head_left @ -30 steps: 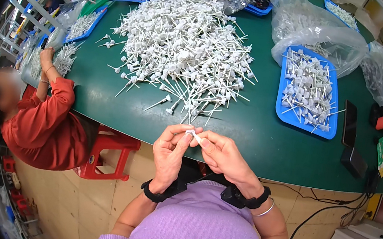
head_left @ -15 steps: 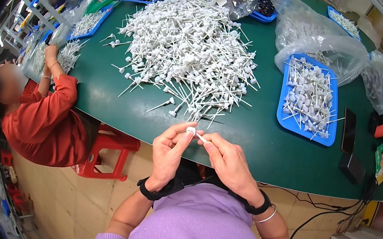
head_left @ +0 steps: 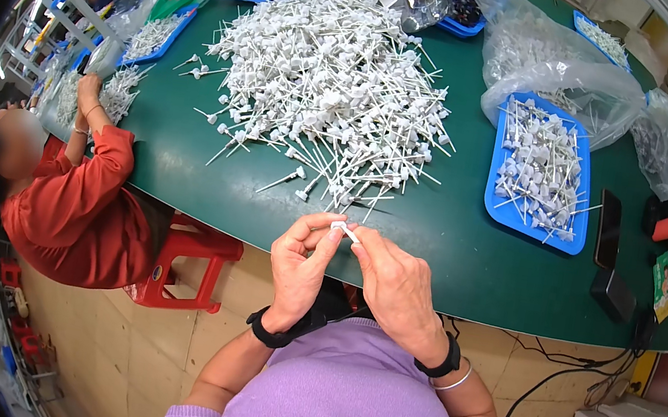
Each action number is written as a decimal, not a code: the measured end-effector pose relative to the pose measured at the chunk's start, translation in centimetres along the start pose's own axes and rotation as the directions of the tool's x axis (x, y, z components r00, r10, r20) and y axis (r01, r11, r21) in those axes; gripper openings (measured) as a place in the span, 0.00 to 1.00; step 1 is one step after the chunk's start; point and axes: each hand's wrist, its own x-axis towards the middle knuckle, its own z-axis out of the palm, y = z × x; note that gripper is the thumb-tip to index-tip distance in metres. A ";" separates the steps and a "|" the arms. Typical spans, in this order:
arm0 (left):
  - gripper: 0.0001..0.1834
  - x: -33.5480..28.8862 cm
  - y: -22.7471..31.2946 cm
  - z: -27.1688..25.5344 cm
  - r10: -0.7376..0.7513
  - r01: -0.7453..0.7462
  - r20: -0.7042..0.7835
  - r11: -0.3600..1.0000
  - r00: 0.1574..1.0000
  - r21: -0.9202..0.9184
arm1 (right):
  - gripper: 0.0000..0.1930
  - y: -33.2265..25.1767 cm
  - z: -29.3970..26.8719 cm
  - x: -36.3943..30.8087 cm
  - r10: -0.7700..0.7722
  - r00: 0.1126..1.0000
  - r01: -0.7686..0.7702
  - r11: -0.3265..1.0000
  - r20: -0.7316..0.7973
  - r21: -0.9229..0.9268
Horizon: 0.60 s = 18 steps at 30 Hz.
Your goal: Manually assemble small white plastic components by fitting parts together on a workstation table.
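Note:
Just above the table's front edge, both hands meet at one small white cap (head_left: 338, 226) with a thin white stem. My left hand (head_left: 297, 270) is closed, pinching the cap between thumb and fingers. My right hand (head_left: 400, 286) is closed too, its fingertips gripping the slim stem (head_left: 352, 235), which points down to the right. The stem's far end is partly covered by the right fingers. Straight ahead lies a large heap of similar white stemmed caps (head_left: 332, 79), a few lying loose at its near edge.
A blue tray (head_left: 494, 194) of stemmed caps stands right on the green table (head_left: 210, 168), near plastic bags (head_left: 564, 83). A phone (head_left: 608, 228) and a black box (head_left: 613, 293) lie farther right. At left, a person in red (head_left: 74, 213) sits on a red stool (head_left: 196, 266).
My right hand has turned and shifted slightly upward around the stem. The cap has tipped in my left fingers, and the stem now slants more steeply downward.

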 end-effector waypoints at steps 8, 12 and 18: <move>0.10 0.0 -0.6 0.2 0.042 -0.031 -0.066 0.988 0.997 0.152 | 0.09 -0.2 0.6 -0.3 0.027 1.000 -0.027 0.996 0.003 -0.080; 0.08 -0.1 -0.6 0.6 0.080 -0.059 -0.117 0.983 0.990 0.171 | 0.10 -0.3 0.6 -0.4 0.043 0.998 -0.038 0.993 0.044 -0.108; 0.09 -0.2 -0.8 0.4 0.098 -0.072 -0.116 0.974 0.988 0.213 | 0.09 -0.7 0.3 -0.3 0.058 0.995 -0.047 0.990 0.079 -0.135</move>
